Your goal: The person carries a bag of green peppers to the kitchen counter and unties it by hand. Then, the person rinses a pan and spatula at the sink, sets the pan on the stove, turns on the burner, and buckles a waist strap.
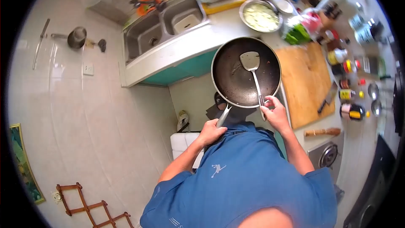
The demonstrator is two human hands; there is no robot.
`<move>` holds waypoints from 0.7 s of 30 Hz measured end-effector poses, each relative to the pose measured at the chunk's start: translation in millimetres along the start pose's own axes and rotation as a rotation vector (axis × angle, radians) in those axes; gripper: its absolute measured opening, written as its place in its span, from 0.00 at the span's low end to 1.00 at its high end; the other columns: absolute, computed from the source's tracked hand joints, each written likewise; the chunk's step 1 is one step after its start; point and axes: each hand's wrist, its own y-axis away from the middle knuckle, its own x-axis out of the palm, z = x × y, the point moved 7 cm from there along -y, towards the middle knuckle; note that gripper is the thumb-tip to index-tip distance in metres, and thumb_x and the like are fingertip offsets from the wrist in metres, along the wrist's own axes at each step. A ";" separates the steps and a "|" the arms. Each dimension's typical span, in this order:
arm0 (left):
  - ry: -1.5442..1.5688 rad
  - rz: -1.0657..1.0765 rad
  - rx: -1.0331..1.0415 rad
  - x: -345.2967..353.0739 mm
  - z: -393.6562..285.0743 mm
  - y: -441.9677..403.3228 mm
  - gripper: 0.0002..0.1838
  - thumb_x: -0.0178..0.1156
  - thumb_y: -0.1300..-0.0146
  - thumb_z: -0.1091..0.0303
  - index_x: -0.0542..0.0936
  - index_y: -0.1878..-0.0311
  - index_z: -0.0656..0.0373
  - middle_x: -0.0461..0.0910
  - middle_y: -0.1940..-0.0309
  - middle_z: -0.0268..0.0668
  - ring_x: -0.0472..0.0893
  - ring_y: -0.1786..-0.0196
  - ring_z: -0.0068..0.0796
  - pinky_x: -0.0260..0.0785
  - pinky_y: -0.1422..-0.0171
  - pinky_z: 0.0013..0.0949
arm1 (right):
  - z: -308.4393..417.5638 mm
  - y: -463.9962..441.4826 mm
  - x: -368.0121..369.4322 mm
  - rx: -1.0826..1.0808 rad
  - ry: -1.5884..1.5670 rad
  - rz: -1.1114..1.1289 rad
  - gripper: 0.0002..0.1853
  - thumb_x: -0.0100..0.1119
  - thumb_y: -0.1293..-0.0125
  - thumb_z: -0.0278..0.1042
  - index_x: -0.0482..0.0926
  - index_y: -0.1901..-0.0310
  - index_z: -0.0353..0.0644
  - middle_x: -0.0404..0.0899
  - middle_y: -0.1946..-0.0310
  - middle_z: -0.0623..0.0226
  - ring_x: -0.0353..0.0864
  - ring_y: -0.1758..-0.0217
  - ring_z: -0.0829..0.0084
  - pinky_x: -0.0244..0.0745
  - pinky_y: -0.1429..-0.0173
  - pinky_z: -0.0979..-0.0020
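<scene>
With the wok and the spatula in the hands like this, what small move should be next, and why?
Probably steady the spatula inside the wok before turning: the left hand alone grips the wok's handle, the right hand holds the spatula, and the wok reaches past the counter edge.

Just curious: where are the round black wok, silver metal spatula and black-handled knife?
Round black wok [230, 78]: head view, inner surface.
Silver metal spatula [250, 61]: head view, flat blade.
Black-handled knife [331, 92]: head view, steel blade.
</scene>
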 end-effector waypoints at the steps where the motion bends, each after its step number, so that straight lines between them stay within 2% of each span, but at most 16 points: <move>1: 0.035 -0.042 -0.001 -21.6 2.0 -2.7 0.16 0.72 0.40 0.61 0.80 0.67 0.65 0.77 0.74 0.30 0.74 0.68 0.21 0.71 0.62 0.33 | 16.5 -15.1 27.3 -0.050 0.037 0.053 0.23 0.73 0.37 0.32 0.81 0.41 0.40 0.87 0.60 0.62 0.86 0.65 0.75 0.82 0.59 0.69; 3: 0.082 -0.143 0.036 -62.5 4.6 -10.5 0.14 0.72 0.39 0.63 0.79 0.67 0.62 0.75 0.75 0.28 0.73 0.71 0.19 0.69 0.66 0.32 | 53.0 -44.1 79.1 -0.080 0.031 0.147 0.21 0.73 0.39 0.31 0.83 0.44 0.38 0.87 0.61 0.62 0.86 0.60 0.73 0.82 0.53 0.69; 4: 0.105 -0.159 0.025 -77.9 6.8 -11.9 0.14 0.72 0.39 0.63 0.79 0.67 0.62 0.75 0.75 0.28 0.73 0.71 0.19 0.69 0.66 0.32 | 63.5 -56.6 108.2 -0.093 -0.024 0.258 0.20 0.70 0.34 0.29 0.81 0.41 0.40 0.85 0.57 0.67 0.86 0.62 0.77 0.82 0.59 0.73; 6: 0.283 -0.218 -0.064 -112.8 12.3 -19.3 0.12 0.71 0.37 0.65 0.77 0.67 0.59 0.74 0.78 0.27 0.72 0.77 0.17 0.66 0.73 0.30 | 99.4 -77.3 157.1 -0.099 -0.101 0.460 0.20 0.70 0.33 0.28 0.80 0.40 0.40 0.85 0.56 0.67 0.86 0.62 0.78 0.83 0.59 0.72; 7: 0.380 -0.234 -0.121 -125.4 13.2 -22.1 0.11 0.70 0.35 0.68 0.76 0.67 0.58 0.74 0.80 0.27 0.71 0.83 0.18 0.63 0.79 0.28 | 125.9 -83.3 176.7 0.019 -0.178 0.556 0.20 0.69 0.32 0.28 0.80 0.39 0.40 0.85 0.55 0.66 0.86 0.60 0.77 0.84 0.57 0.72; 10: 0.478 -0.355 -0.176 -168.7 19.1 -33.4 0.11 0.70 0.36 0.68 0.76 0.67 0.58 0.74 0.80 0.27 0.71 0.85 0.19 0.63 0.82 0.28 | 149.8 -121.9 212.2 -0.122 -0.104 0.533 0.17 0.67 0.29 0.28 0.81 0.41 0.36 0.85 0.55 0.66 0.85 0.59 0.77 0.85 0.54 0.72; 12: 0.554 -0.381 -0.189 -190.5 23.2 -44.5 0.10 0.69 0.35 0.69 0.76 0.68 0.58 0.74 0.80 0.27 0.71 0.85 0.19 0.62 0.83 0.27 | 160.7 -149.5 219.5 -0.067 -0.147 0.555 0.15 0.66 0.28 0.27 0.81 0.42 0.35 0.85 0.55 0.66 0.85 0.59 0.77 0.85 0.53 0.71; 13: 0.588 -0.442 -0.192 -204.2 26.5 -51.1 0.10 0.69 0.35 0.70 0.76 0.68 0.57 0.74 0.81 0.27 0.71 0.85 0.18 0.62 0.83 0.27 | 163.1 -164.8 220.5 -0.042 -0.132 0.540 0.17 0.67 0.29 0.31 0.82 0.42 0.35 0.88 0.55 0.61 0.87 0.60 0.74 0.84 0.54 0.70; 14: 0.622 -0.505 -0.198 -216.9 29.7 -57.2 0.10 0.68 0.35 0.70 0.76 0.68 0.57 0.73 0.81 0.27 0.71 0.85 0.18 0.62 0.83 0.27 | 160.9 -181.8 222.7 -0.037 -0.135 0.532 0.17 0.66 0.29 0.31 0.82 0.42 0.34 0.88 0.55 0.61 0.87 0.61 0.74 0.84 0.54 0.71; 17: 0.646 -0.611 -0.204 -253.8 37.1 -78.7 0.10 0.67 0.34 0.70 0.76 0.68 0.58 0.73 0.82 0.28 0.71 0.85 0.17 0.62 0.82 0.27 | 171.5 -233.8 227.7 0.007 -0.019 0.524 0.18 0.67 0.29 0.31 0.82 0.42 0.34 0.88 0.54 0.60 0.87 0.62 0.73 0.83 0.56 0.70; 20: 0.689 -0.692 -0.227 -280.5 37.2 -96.3 0.10 0.67 0.35 0.70 0.76 0.68 0.58 0.74 0.82 0.28 0.71 0.85 0.17 0.62 0.82 0.27 | 194.6 -296.9 239.8 -0.076 0.122 0.535 0.18 0.64 0.28 0.35 0.83 0.41 0.34 0.89 0.55 0.60 0.88 0.61 0.71 0.83 0.56 0.70; 21: 0.715 -0.725 -0.227 -283.4 36.5 -99.7 0.10 0.67 0.35 0.70 0.76 0.68 0.58 0.74 0.82 0.28 0.71 0.85 0.18 0.63 0.81 0.27 | 213.0 -317.4 246.2 -0.158 0.137 0.512 0.18 0.63 0.27 0.36 0.83 0.40 0.38 0.88 0.53 0.61 0.87 0.61 0.72 0.83 0.57 0.70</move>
